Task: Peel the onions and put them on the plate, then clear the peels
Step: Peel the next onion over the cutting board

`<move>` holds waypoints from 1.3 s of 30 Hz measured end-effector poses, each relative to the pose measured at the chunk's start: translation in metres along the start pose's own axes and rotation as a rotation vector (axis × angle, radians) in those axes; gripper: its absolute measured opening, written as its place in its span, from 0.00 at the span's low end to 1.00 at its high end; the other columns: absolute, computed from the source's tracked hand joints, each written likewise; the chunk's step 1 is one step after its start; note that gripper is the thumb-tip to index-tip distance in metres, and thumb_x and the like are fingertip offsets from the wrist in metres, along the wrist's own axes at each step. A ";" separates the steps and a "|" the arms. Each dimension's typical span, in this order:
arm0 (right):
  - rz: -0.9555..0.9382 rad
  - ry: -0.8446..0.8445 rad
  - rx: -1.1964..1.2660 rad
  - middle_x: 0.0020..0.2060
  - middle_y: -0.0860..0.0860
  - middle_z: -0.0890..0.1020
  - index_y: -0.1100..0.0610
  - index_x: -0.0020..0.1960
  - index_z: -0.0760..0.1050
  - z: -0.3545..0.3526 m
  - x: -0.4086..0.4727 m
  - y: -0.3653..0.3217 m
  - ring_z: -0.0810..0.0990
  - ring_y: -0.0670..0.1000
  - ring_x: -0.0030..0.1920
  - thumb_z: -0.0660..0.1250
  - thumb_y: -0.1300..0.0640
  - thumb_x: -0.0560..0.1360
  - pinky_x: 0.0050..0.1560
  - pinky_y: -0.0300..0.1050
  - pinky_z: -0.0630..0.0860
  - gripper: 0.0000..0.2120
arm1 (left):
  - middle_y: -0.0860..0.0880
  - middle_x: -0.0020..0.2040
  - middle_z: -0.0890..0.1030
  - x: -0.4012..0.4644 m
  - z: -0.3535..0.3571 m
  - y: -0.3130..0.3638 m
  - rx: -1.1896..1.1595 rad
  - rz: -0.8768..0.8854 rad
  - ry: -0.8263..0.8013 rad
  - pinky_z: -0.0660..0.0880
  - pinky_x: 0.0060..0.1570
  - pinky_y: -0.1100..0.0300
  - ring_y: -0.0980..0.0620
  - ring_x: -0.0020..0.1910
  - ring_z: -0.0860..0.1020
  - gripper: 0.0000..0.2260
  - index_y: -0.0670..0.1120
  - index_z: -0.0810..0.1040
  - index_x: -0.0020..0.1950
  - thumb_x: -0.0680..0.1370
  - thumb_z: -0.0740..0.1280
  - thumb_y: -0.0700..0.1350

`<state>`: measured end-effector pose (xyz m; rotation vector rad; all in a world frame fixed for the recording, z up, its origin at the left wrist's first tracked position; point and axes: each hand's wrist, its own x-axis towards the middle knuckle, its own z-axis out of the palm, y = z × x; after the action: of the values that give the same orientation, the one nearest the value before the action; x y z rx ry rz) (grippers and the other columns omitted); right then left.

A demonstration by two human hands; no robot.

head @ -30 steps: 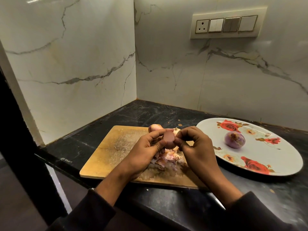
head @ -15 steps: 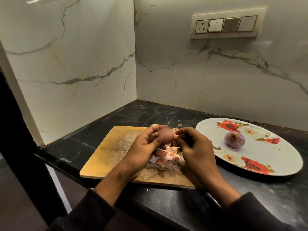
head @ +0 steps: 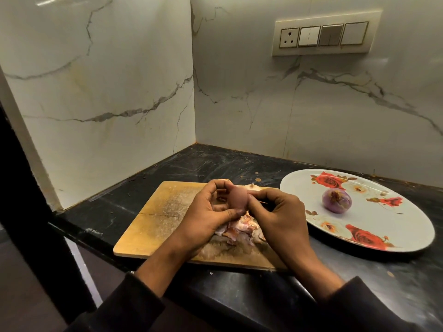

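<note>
held a small reddish onion [head: 237, 197] above the wooden cutting board [head: 165, 212], between both hands. gripped it with the left hand [head: 203, 218], fingers curled over its far side and thumb tucked under its lower end. pinched at its right edge with the right hand [head: 278, 215], thumb and forefinger pressed together on the skin there (a thin sliver stuck out between those fingers, too small to tell what it was). kept the remaining right fingers curled loosely toward the palm.

heaped directly under the hands: a pile of pale pink and white peels [head: 239, 230], lying on the near right part of the board. showed behind the hands, at the far edge of the board, pale rounded shapes [head: 251, 187], mostly hidden, cannot tell whether onion or peel.

sat to the right of the board, just beside it: a large white plate [head: 407, 226] printed with red roses, on the black countertop [head: 199, 164]. rested near the middle of the plate: one peeled purple onion [head: 336, 200], glossy, well apart from the hands.

wore dark sleeves [head: 119, 310] on both forearms. stood behind the counter: white marble-patterned walls [head: 119, 92] meeting in a corner, with a switch panel [head: 324, 37] set high on the right-hand wall (one socket, several switches). scattered a few small flecks across the counter near the back.
</note>
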<state>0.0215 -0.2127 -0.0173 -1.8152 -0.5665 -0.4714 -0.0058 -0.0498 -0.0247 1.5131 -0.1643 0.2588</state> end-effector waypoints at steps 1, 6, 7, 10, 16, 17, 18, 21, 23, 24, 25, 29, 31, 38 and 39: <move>-0.001 0.001 -0.013 0.41 0.43 0.87 0.55 0.51 0.87 0.000 0.000 0.000 0.84 0.39 0.42 0.75 0.58 0.75 0.41 0.29 0.77 0.06 | 0.42 0.61 0.80 0.000 0.000 0.001 0.010 0.002 -0.001 0.82 0.54 0.50 0.43 0.54 0.85 0.23 0.46 0.74 0.62 0.72 0.72 0.28; -0.025 0.011 -0.103 0.36 0.44 0.85 0.54 0.44 0.85 0.001 0.000 -0.003 0.82 0.39 0.41 0.76 0.59 0.74 0.37 0.26 0.73 0.01 | 0.46 0.59 0.81 -0.002 0.002 0.002 0.066 0.026 -0.014 0.82 0.56 0.48 0.44 0.53 0.85 0.22 0.46 0.76 0.61 0.72 0.73 0.28; -0.027 0.008 -0.116 0.34 0.42 0.83 0.53 0.43 0.84 0.000 0.000 -0.004 0.82 0.38 0.40 0.76 0.59 0.74 0.37 0.26 0.73 0.03 | 0.45 0.58 0.81 -0.002 0.002 0.002 0.071 0.030 -0.014 0.81 0.56 0.47 0.43 0.52 0.85 0.22 0.46 0.76 0.61 0.72 0.73 0.28; -0.022 -0.001 -0.146 0.31 0.39 0.80 0.49 0.39 0.81 -0.001 0.001 -0.004 0.81 0.37 0.38 0.76 0.58 0.74 0.35 0.27 0.72 0.07 | 0.44 0.59 0.81 -0.003 0.003 0.004 0.091 0.036 -0.012 0.81 0.56 0.46 0.44 0.52 0.85 0.21 0.45 0.78 0.61 0.72 0.73 0.28; -0.028 0.021 -0.171 0.29 0.42 0.79 0.52 0.38 0.81 0.001 -0.001 -0.006 0.79 0.38 0.36 0.77 0.60 0.73 0.33 0.27 0.71 0.08 | 0.43 0.58 0.81 -0.003 0.004 0.006 0.109 0.042 -0.019 0.82 0.54 0.49 0.45 0.50 0.85 0.21 0.44 0.78 0.60 0.71 0.73 0.27; -0.034 0.029 -0.183 0.29 0.42 0.79 0.51 0.37 0.80 0.001 -0.002 -0.007 0.79 0.38 0.36 0.77 0.60 0.72 0.33 0.27 0.71 0.09 | 0.43 0.58 0.81 -0.003 0.004 0.006 0.113 0.046 -0.021 0.82 0.54 0.49 0.45 0.50 0.85 0.21 0.44 0.78 0.59 0.71 0.73 0.27; -0.042 0.032 -0.198 0.29 0.41 0.78 0.50 0.36 0.79 0.001 -0.003 -0.008 0.79 0.38 0.36 0.77 0.60 0.72 0.33 0.27 0.71 0.10 | 0.43 0.58 0.81 -0.003 0.003 0.006 0.119 0.048 -0.023 0.82 0.54 0.49 0.45 0.50 0.85 0.21 0.44 0.78 0.59 0.71 0.73 0.27; -0.067 0.047 -0.221 0.28 0.39 0.76 0.48 0.35 0.77 0.003 -0.005 -0.009 0.78 0.37 0.36 0.78 0.59 0.72 0.33 0.27 0.70 0.12 | 0.43 0.59 0.81 -0.002 0.002 0.004 0.129 0.055 -0.032 0.82 0.53 0.48 0.43 0.50 0.85 0.21 0.42 0.77 0.59 0.70 0.73 0.26; -0.074 0.054 -0.217 0.27 0.38 0.75 0.48 0.35 0.77 0.005 -0.006 -0.010 0.78 0.36 0.36 0.78 0.58 0.72 0.33 0.26 0.69 0.12 | 0.43 0.59 0.81 -0.002 0.002 0.003 0.128 0.060 -0.039 0.83 0.52 0.49 0.43 0.50 0.85 0.21 0.42 0.77 0.59 0.71 0.73 0.27; -0.076 0.055 -0.221 0.27 0.38 0.75 0.48 0.35 0.77 0.006 -0.007 -0.011 0.78 0.36 0.36 0.77 0.58 0.72 0.33 0.26 0.69 0.12 | 0.43 0.59 0.81 -0.002 0.002 0.003 0.132 0.060 -0.041 0.83 0.52 0.49 0.43 0.49 0.85 0.20 0.42 0.76 0.59 0.71 0.73 0.27; -0.078 0.060 -0.229 0.27 0.38 0.75 0.48 0.35 0.77 0.006 -0.007 -0.010 0.78 0.37 0.37 0.77 0.58 0.71 0.33 0.27 0.69 0.12 | 0.42 0.59 0.81 -0.002 0.002 0.003 0.134 0.060 -0.043 0.83 0.52 0.50 0.43 0.49 0.86 0.20 0.41 0.76 0.59 0.71 0.73 0.27; -0.082 0.076 -0.241 0.28 0.39 0.75 0.48 0.35 0.76 0.007 -0.007 -0.009 0.79 0.39 0.38 0.77 0.61 0.71 0.34 0.27 0.70 0.13 | 0.40 0.58 0.81 -0.002 0.003 0.003 0.109 0.047 -0.047 0.83 0.52 0.49 0.42 0.50 0.85 0.20 0.40 0.76 0.59 0.71 0.73 0.27; -0.077 0.079 -0.242 0.28 0.39 0.75 0.49 0.36 0.76 0.007 -0.008 -0.009 0.79 0.41 0.35 0.77 0.61 0.71 0.34 0.27 0.70 0.13 | 0.39 0.59 0.81 -0.002 0.003 0.004 0.099 0.047 -0.057 0.83 0.51 0.51 0.42 0.50 0.85 0.20 0.41 0.76 0.59 0.71 0.73 0.26; -0.056 0.093 -0.224 0.30 0.43 0.79 0.50 0.37 0.77 0.008 -0.007 -0.008 0.77 0.40 0.32 0.76 0.61 0.71 0.35 0.28 0.72 0.11 | 0.40 0.59 0.80 -0.002 0.002 0.004 0.097 0.024 -0.074 0.83 0.52 0.49 0.42 0.51 0.85 0.21 0.45 0.77 0.59 0.72 0.72 0.26; -0.050 0.093 -0.221 0.30 0.43 0.79 0.50 0.37 0.77 0.008 -0.007 -0.008 0.77 0.40 0.32 0.76 0.61 0.72 0.35 0.28 0.72 0.11 | 0.40 0.59 0.80 -0.003 0.002 0.004 0.093 0.018 -0.076 0.83 0.52 0.49 0.42 0.51 0.85 0.21 0.45 0.77 0.59 0.72 0.72 0.26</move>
<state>0.0114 -0.2042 -0.0182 -1.9800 -0.5128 -0.6706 -0.0094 -0.0522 -0.0214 1.6157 -0.2294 0.2261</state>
